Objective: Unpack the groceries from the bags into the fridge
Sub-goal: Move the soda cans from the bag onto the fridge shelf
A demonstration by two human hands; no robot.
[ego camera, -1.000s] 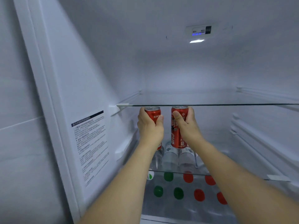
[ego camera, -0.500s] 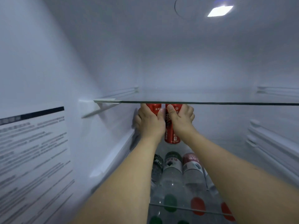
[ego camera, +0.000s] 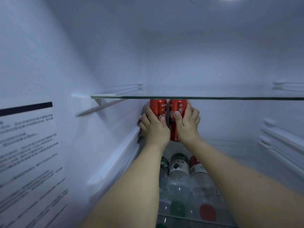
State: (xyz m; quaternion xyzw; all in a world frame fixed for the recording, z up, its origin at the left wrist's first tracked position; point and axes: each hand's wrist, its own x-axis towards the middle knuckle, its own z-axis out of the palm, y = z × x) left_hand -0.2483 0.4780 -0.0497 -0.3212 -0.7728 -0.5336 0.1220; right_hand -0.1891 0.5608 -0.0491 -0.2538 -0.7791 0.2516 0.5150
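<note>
- Seen from inside a white fridge, looking toward its back wall.
- Two red cans, both upright with long axes vertical, tops just beneath the front edge of a glass shelf.
- Left can and right can side by side, touching or nearly so, printed labels facing the camera.
- Both toward the left side of the compartment, nearer the left wall than the right, deep over the lower shelf; cannot tell whether the bases rest on it.
- Left hand wrapped round the left can, thumb laid across the front of the label, fingers curled round the far left side close to the fridge's left wall.
- Right hand wrapped round the right can, thumb pressed on the label's front, fingers curled round the right side, knuckles raised.
- Both hands closed firmly on their cans, thumbs pointing up and almost meeting between them.
- Both bare forearms stretched forward from the lower edge of the view, converging toward the cans, wrists roughly level.
- Below the forearms, three clear plastic bottles lying on their sides on the lower shelf, caps pointing toward the back wall, long axes running front to back.
- Printed label sticker on the left wall, text blurred.
- Moulded shelf rails along the right wall.
</note>
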